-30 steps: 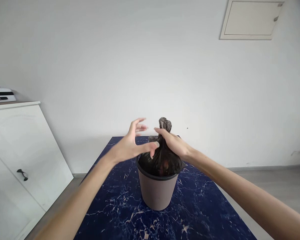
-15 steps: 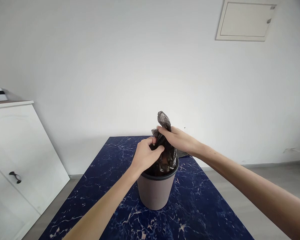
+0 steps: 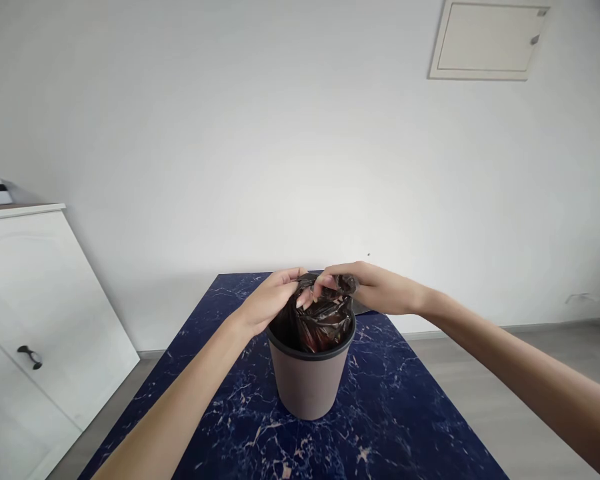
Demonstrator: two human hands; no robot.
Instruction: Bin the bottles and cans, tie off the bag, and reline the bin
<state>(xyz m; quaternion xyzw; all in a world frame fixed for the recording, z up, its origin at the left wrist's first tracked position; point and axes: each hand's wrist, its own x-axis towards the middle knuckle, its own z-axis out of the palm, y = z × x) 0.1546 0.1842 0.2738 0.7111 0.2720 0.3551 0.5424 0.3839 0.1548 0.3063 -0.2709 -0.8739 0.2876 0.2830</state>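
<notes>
2 bare hands in the head view, both on 1 black bag [image 3: 325, 327]; the bag sits under and between the fingers, its lower part inside the bin [image 3: 307, 387]. Left hand [image 3: 267, 303]: thumb and forefinger look to pinch plastic at the bag's left edge; remaining fingertips hidden, can't tell. Right hand [image 3: 373, 287]: fingers curl over the gathered top, gripping plastic, a crumpled end poking out beside the palm. How hard either presses, can't tell. Rim [image 3: 310, 356] is below the fingers, on the near side; table [image 3: 395, 393] well below them, under the bin.

Risks, judged: thin-looking film could tear if the 2 hands pull apart unevenly or a nail digs in. Plastic could slip from the left pinch, since it seems to catch only a small fold. Bag could snag on the rim if tugged sideways, and the bin could tip or slide, as neither hand braces it. Reddish stuff [image 3: 320, 343] shows through the film below the right fingers, not identifiable; if the top gapes while tilted, it could spill. Dark flat thing [image 3: 361, 308] below the right palm, beyond the bin, too hidden to name; a bumped bin could hit it.
</notes>
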